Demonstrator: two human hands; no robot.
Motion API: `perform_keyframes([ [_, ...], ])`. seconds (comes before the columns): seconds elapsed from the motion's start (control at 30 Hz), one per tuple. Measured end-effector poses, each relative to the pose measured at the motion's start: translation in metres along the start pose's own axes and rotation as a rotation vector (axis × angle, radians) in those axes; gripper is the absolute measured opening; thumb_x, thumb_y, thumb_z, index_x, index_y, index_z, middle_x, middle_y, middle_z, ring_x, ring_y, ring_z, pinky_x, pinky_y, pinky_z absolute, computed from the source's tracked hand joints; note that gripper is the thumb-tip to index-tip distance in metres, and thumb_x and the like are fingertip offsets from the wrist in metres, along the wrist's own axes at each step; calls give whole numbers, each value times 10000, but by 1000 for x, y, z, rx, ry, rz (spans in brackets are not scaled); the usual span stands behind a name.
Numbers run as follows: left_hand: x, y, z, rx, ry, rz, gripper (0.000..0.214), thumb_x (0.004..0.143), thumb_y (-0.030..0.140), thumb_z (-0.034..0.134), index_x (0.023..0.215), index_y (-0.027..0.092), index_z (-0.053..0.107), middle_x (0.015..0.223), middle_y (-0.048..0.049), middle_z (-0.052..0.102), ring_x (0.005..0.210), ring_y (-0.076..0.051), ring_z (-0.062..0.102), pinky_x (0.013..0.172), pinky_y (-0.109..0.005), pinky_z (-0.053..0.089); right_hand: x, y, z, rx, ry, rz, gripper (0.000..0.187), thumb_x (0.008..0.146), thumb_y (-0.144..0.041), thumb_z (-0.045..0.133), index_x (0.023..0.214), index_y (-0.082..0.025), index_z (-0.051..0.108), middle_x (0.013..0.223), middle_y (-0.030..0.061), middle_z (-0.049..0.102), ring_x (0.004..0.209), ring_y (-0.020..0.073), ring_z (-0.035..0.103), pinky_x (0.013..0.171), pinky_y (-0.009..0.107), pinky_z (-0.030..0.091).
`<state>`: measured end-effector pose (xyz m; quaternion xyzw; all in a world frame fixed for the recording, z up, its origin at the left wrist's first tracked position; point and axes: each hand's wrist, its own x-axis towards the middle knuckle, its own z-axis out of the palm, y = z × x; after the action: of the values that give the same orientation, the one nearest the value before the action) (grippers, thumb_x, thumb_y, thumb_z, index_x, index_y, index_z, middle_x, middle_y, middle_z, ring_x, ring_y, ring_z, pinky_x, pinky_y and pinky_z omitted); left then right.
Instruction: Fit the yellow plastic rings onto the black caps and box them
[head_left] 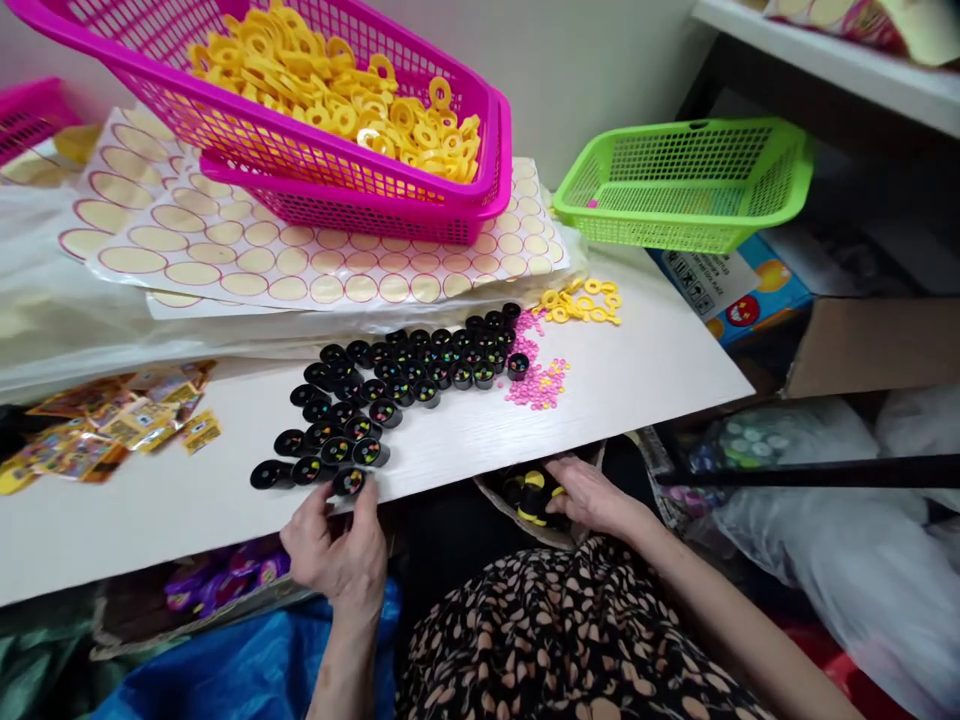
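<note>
Thumb and finger of my left hand (337, 545) close around a small round black cup (349, 483) at the table's front edge. Colourful bits show inside it. Many similar black cups (386, 413) stand in a slanting group on the white table, most with coloured bits in them. Below the edge, my right hand (596, 495) is over an open bag (551, 533) of black-and-yellow round pieces (532, 497). Its fingers curl against one of these pieces, and the fingertips are partly hidden. Small pink beads (536, 388) and yellow rings (589, 302) lie right of the cups.
A pink basket (495, 150) of yellow rings rests on printed circle sheets (307, 275) at the back. A green basket (679, 235) stands at the right rear, above a blue carton (750, 285). Small picture packets (112, 430) lie at left; plastic bags (817, 540) crowd the right.
</note>
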<state>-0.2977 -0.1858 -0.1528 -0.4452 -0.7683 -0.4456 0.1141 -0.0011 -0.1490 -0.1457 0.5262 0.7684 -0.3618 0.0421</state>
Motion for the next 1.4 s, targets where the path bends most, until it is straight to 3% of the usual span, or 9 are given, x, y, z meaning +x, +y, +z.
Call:
perform_keyframes([
  [0.17, -16, 11, -1, -115, -33, 162, 452, 600, 230, 748, 1032, 173, 626, 873, -75, 654, 763, -205, 575, 748, -360, 470, -9, -6, -34, 282, 16, -126, 61, 751, -187, 539, 732, -164, 593, 691, 16, 581, 663, 146, 519, 587, 236, 362],
  [0.23, -19, 25, 4, -243, -118, 241, 427, 615, 201, 740, 1024, 183, 621, 890, -68, 655, 765, -193, 584, 732, -345, 483, -3, -7, -47, 439, 135, -160, 117, 787, -224, 512, 706, -174, 580, 620, -13, 535, 600, 125, 481, 560, 230, 354],
  [0.3, -20, 42, 15, -385, -226, 255, 366, 664, 197, 708, 1016, 190, 608, 905, -58, 644, 770, -176, 589, 692, -318, 498, 12, -7, -57, 512, 354, -182, 136, 804, -243, 499, 705, -181, 570, 630, -16, 523, 611, 127, 475, 585, 239, 368],
  [0.43, -17, 73, 46, -483, -414, 213, 307, 731, 252, 656, 1022, 188, 583, 891, -52, 628, 785, -169, 578, 667, -307, 507, 53, -8, -68, 422, 708, -216, 107, 805, -236, 493, 783, -186, 584, 768, 25, 538, 725, 159, 505, 681, 271, 403],
  [0.57, -11, 87, 71, -497, -482, 234, 311, 744, 278, 638, 1031, 177, 577, 899, -57, 626, 807, -182, 561, 712, -336, 499, 83, -12, -77, 239, 819, -216, 199, 793, -229, 497, 969, -190, 581, 958, 69, 531, 881, 195, 511, 774, 293, 412],
  [0.73, -8, 87, 79, -490, -530, 225, 282, 742, 288, 635, 1007, 201, 589, 898, -40, 632, 817, -189, 558, 721, -333, 485, 99, 6, -95, 210, 978, -91, 155, 771, -167, 444, 851, -182, 577, 863, 59, 534, 850, 198, 508, 760, 309, 402],
  [0.93, -9, 84, 83, -487, -516, 242, 321, 724, 292, 654, 1024, 201, 586, 921, -46, 631, 850, -200, 552, 745, -352, 484, 99, 40, -113, 336, 895, -73, 86, 705, -168, 485, 660, -174, 558, 691, 11, 532, 682, 155, 505, 664, 280, 394],
  [1.17, -11, 84, 84, -472, -554, 233, 295, 745, 288, 633, 1018, 189, 581, 936, -49, 629, 864, -194, 537, 772, -342, 470, 76, 45, -95, 325, 795, -201, 108, 728, -145, 524, 645, -185, 580, 699, -1, 527, 692, 138, 510, 661, 263, 391],
  [1.4, -11, 84, 82, -462, -566, 239, 300, 744, 293, 633, 1021, 193, 581, 930, -44, 629, 856, -195, 539, 769, -332, 463, 73, 39, -81, -61, 775, -182, 116, 822, -184, 536, 758, -198, 632, 772, 27, 559, 788, 170, 496, 713, 285, 368],
])
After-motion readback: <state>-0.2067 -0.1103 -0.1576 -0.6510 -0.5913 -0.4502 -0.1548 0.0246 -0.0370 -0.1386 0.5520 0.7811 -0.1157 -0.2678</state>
